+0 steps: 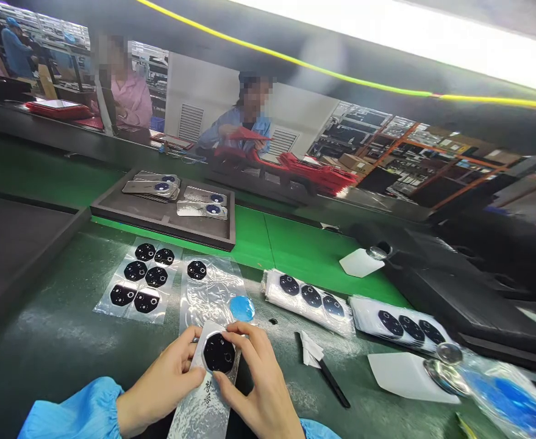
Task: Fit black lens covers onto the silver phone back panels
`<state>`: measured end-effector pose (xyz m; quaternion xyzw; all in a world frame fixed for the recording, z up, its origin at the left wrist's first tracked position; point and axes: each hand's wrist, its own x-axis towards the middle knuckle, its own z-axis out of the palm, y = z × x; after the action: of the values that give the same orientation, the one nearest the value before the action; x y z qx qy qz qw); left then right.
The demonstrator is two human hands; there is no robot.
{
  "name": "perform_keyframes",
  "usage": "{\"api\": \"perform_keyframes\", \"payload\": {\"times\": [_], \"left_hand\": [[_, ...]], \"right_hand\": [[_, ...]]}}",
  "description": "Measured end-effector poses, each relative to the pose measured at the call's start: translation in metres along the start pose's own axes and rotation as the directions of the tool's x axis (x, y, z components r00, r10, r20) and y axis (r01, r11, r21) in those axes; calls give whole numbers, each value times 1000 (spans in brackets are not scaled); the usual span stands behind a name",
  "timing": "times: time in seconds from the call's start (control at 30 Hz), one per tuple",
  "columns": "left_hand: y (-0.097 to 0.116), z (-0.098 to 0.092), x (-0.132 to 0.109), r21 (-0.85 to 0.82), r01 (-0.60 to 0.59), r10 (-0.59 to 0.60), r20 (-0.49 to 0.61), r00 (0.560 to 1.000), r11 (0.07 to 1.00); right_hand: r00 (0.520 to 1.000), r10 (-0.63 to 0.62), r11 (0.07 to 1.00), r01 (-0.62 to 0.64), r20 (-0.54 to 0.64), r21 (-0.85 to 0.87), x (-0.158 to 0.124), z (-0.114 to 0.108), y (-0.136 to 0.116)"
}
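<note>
A silvery phone back cover in wrinkled film is tilted toward me at the front of the table. On its upper end sits a round-cornered black camera lens plate. My left hand grips the cover's left edge, thumb on the front face, with its other fingertips partly hidden behind. My right hand holds the right side, index finger touching the plate's upper rim and thumb below it. Beyond the cover lies a clear film sheet with one lens plate and a blue disc.
Left of it is a film sheet with several lens plates. A dark tray holds more covers. Rightward are bagged lens-plate stacks, a black-handled tool wrapped in white, white cloths and metal-topped bottles. Co-workers sit beyond.
</note>
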<state>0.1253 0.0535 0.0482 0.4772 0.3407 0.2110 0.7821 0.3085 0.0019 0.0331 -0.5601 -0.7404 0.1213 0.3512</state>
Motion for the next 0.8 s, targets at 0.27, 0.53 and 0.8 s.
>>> {"api": "perform_keyframes", "payload": {"times": [0.27, 0.53, 0.8], "left_hand": [[-4, -1, 1, -1, -13, 13, 4, 1000, 1000], [-7, -2, 2, 15, -28, 28, -2, 1000, 999], [-4, -3, -2, 153, -10, 12, -14, 1000, 988]], "right_hand": [[999, 20, 1000, -20, 25, 5, 1, 0, 0], [999, 27, 1000, -27, 19, 11, 0, 0, 1], [1000, -8, 1000, 8, 20, 0, 0, -2, 0]]}}
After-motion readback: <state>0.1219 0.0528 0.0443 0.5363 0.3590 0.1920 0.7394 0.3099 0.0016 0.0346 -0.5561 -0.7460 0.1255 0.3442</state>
